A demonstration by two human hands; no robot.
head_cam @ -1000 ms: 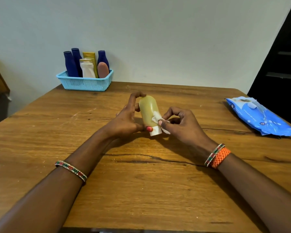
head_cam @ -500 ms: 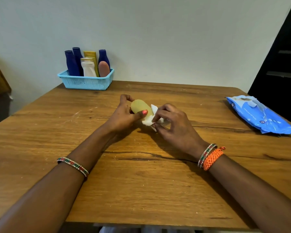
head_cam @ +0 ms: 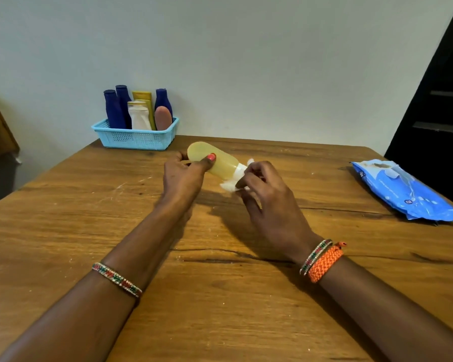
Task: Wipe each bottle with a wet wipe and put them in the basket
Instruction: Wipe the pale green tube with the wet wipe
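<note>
The yellow bottle was translucent, with a rounded base and a white cap. It was held above the wooden counter, lying nearly level, base toward the left and far side, cap toward the right and slightly lower. Its body appeared pale yellow throughout; no label could be made out.

The left hand gripped the bottle near its base, thumb with an orange-red nail laid across the near side, fingers curled round the far side. The left forearm ran in from the lower left, clear of the counter at the wrist, with a beaded bracelet on it.

The right hand pinched a crumpled white wet wipe against the cap end, fingers bent and drawn together round the wipe. Part of the wipe hung below the cap. The right wrist carried a beaded bracelet and an orange braided band.

The light blue basket stood at the far left corner of the counter, against the wall, well apart from the hands. It held upright bottles: three dark blue bottles, a yellow tube, a white bottle and a pinkish one. A blue wet-wipe pack lay flat near the right edge.
</note>
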